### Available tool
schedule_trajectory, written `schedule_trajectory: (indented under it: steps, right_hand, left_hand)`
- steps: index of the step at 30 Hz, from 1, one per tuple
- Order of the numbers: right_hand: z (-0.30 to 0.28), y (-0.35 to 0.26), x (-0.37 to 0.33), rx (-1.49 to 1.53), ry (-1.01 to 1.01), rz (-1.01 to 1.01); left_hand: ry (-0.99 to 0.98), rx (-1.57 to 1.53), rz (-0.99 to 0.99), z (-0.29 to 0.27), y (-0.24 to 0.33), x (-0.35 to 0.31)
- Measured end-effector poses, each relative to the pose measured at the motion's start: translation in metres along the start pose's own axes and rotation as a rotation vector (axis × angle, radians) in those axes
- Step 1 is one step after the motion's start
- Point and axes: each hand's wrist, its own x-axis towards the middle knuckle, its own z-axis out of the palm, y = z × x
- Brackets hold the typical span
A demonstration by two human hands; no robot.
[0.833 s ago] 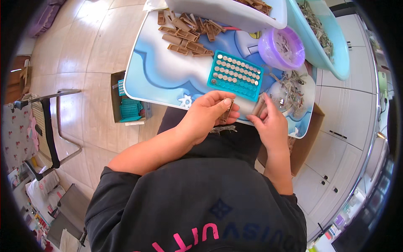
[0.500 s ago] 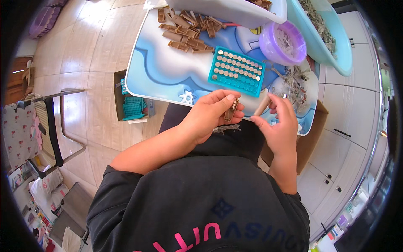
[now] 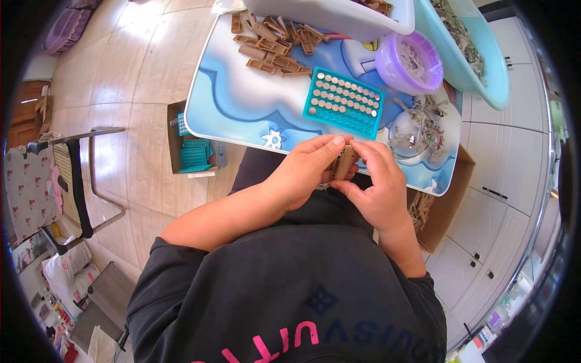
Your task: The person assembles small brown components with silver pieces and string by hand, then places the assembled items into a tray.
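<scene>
Over my lap, just off the table's near edge, my left hand (image 3: 305, 166) grips a small brown plastic casing, mostly hidden by fingers. Closed beside it, my right hand (image 3: 382, 181) holds a smooth brown cover (image 3: 345, 162) against the casing's open side. Whether the two halves are fully joined I cannot tell. Beneath the fingers a bit of thin grey wire (image 3: 324, 186) shows. Beyond my hands lies a teal tray (image 3: 357, 126) with rows of round silver discs, its nearest row partly unfilled. A pile of brown casing parts (image 3: 272, 51) sits at the far left of the table.
On the blue-and-white table (image 3: 242, 115), a tangle of wired parts (image 3: 426, 130) lies right of the tray. Behind it stand a purple bowl (image 3: 387, 63), a white bin (image 3: 339, 21) and a light-blue tub (image 3: 497, 78). Cardboard boxes flank the table, one holding teal trays (image 3: 195, 156).
My right hand has moved left with the brown cover and brought it onto the casing in my left hand. The wires under my left hand are now mostly hidden.
</scene>
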Motion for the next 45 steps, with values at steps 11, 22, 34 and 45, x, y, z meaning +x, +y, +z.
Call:
schedule_trajectory:
  steps: [11, 22, 34, 45]
  right_hand:
    - [-0.005, -0.005, 0.001, -0.046, 0.017, -0.019]
    - [0.0, 0.002, -0.002, -0.073, 0.032, -0.039]
    - [-0.006, 0.018, -0.005, 0.181, -0.007, -0.002]
    - [0.002, 0.028, -0.023, 0.836, 0.212, 0.241]
  left_hand:
    - [0.02, 0.023, 0.02, 0.004, 0.0, -0.001]
    - [-0.044, 0.195, 0.089, 0.005, -0.003, 0.001]
    - [-0.018, 0.63, 0.297, 0.003, -0.011, 0.002]
    - [-0.033, 0.783, 0.246, 0.015, 0.003, -0.008]
